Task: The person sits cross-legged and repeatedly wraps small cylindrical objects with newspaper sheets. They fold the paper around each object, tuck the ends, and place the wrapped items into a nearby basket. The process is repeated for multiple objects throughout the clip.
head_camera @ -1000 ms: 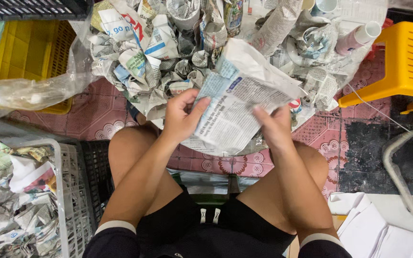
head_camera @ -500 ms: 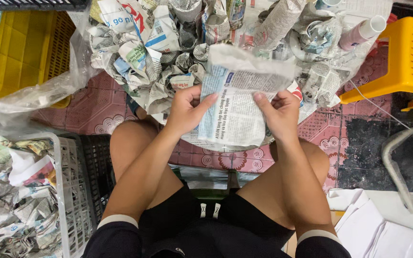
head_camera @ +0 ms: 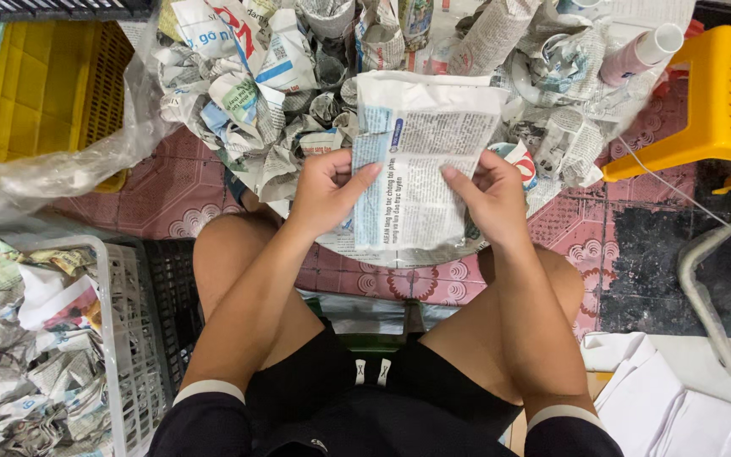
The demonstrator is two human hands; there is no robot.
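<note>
Folded newsprint sheet [head_camera: 416, 161], rectangular and creased: we pinch its edges, left hand [head_camera: 327, 190] at nine o'clock, right hand [head_camera: 492, 199] at three, fingers curled closed; crumpled paper cones [head_camera: 298, 76] at twelve.

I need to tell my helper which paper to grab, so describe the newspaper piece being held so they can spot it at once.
Start at the heap of crumpled newspaper on the tiled floor in front of the seated person's knees. Just nearer than it, the left hand and right hand grip a folded newspaper sheet. Unlike the scrunched wads around it, it is flat and rectangular.
</note>
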